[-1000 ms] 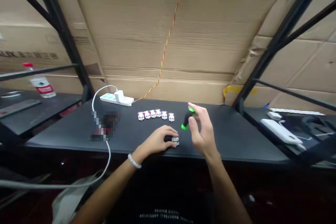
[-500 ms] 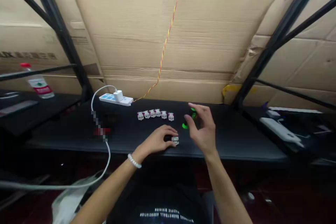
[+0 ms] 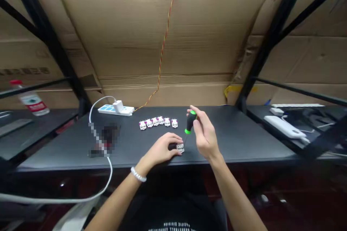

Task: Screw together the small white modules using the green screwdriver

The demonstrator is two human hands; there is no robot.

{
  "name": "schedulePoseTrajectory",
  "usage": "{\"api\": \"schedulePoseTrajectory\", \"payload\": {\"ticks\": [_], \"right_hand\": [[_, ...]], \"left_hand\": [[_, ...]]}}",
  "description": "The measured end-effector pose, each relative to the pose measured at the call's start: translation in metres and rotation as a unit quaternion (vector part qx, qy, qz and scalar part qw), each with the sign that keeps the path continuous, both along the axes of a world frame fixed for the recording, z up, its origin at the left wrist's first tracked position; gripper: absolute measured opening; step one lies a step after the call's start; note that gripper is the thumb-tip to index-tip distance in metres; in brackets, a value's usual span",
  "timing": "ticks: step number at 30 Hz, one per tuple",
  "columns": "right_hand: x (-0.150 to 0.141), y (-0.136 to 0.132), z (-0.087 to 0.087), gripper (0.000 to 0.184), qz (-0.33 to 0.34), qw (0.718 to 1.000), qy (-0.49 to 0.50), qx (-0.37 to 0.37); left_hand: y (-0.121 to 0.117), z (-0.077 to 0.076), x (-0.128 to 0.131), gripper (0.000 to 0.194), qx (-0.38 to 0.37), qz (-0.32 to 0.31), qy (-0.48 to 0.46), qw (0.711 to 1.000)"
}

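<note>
My left hand rests on the black tabletop, its fingers and thumb closed around a small white part. Something black shows between that part and the palm, too small to name. A screwdriver with a black and green handle stands nearly upright in the fingers of my right hand. Its thin shaft points down at the white part's right side; whether the tip touches, I cannot tell. Beyond my left hand lies a row of several small white and purple parts.
A white power strip with a plugged-in charger sits back left. Its white cable hangs over the table's front edge. Black metal posts flank the work surface, and cardboard walls the back. Far left is a water bottle.
The screwdriver has swung from a blurred tilt to nearly upright, its shaft now down by the white part. My left hand keeps its hold. The whole view has shifted slightly.
</note>
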State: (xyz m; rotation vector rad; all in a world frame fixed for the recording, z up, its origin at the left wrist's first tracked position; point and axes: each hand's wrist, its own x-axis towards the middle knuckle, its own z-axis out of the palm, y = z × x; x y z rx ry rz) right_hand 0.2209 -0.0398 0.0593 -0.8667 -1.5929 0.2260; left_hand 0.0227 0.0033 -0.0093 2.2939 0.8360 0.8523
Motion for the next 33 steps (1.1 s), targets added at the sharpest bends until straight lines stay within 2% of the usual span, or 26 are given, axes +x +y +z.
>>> {"api": "schedulePoseTrajectory", "payload": {"ticks": [4, 5, 9, 10, 14, 15, 20, 25, 30, 31, 33], "right_hand": [[-0.0001, -0.0011, 0.0016, 0.031, -0.087, 0.995, 0.004, 0.051], [0.0002, -0.0010, 0.0016, 0.032, -0.079, 0.996, 0.004, 0.045], [0.0026, -0.0006, 0.0006, 0.044, 0.025, 1.000, 0.011, -0.016], [0.0029, -0.0005, 0.0003, 0.044, 0.022, 1.000, 0.010, -0.014], [0.0029, 0.0007, 0.0002, 0.035, -0.081, 0.996, -0.005, 0.049], [0.0031, 0.0011, 0.0003, 0.035, -0.087, 0.995, -0.005, 0.051], [0.0058, 0.0011, 0.0008, 0.049, 0.012, 1.000, -0.016, 0.001], [0.0070, 0.0021, 0.0011, 0.043, -0.078, 0.996, -0.027, 0.038], [0.0069, 0.0035, -0.0012, 0.052, 0.018, 1.000, -0.014, -0.010], [0.0063, 0.0033, -0.0011, 0.050, 0.019, 1.000, -0.012, -0.005], [0.0047, 0.0030, -0.0004, 0.045, -0.018, 1.000, -0.013, 0.022]], "left_hand": [[0.0005, -0.0005, -0.0004, 0.033, 0.002, 0.000, -0.003, 1.000], [0.0007, -0.0005, -0.0004, 0.034, 0.001, 0.000, -0.002, 1.000], [0.0006, -0.0001, -0.0006, 0.036, -0.004, 0.000, 0.002, 1.000], [0.0005, -0.0002, -0.0006, 0.036, -0.004, 0.002, 0.002, 1.000], [0.0007, -0.0014, -0.0006, 0.035, -0.003, 0.004, -0.003, 1.000], [0.0009, -0.0017, -0.0006, 0.034, -0.003, 0.004, -0.003, 1.000], [0.0019, -0.0018, -0.0001, 0.035, -0.005, -0.002, 0.002, 1.000], [0.0012, -0.0004, 0.0000, 0.033, -0.003, 0.007, 0.004, 1.000], [0.0017, 0.0009, 0.0002, 0.034, -0.004, -0.003, 0.002, 1.000], [0.0019, 0.0010, 0.0003, 0.034, -0.003, -0.003, 0.002, 1.000], [0.0021, 0.0011, 0.0004, 0.034, -0.001, -0.002, 0.002, 1.000]]}}
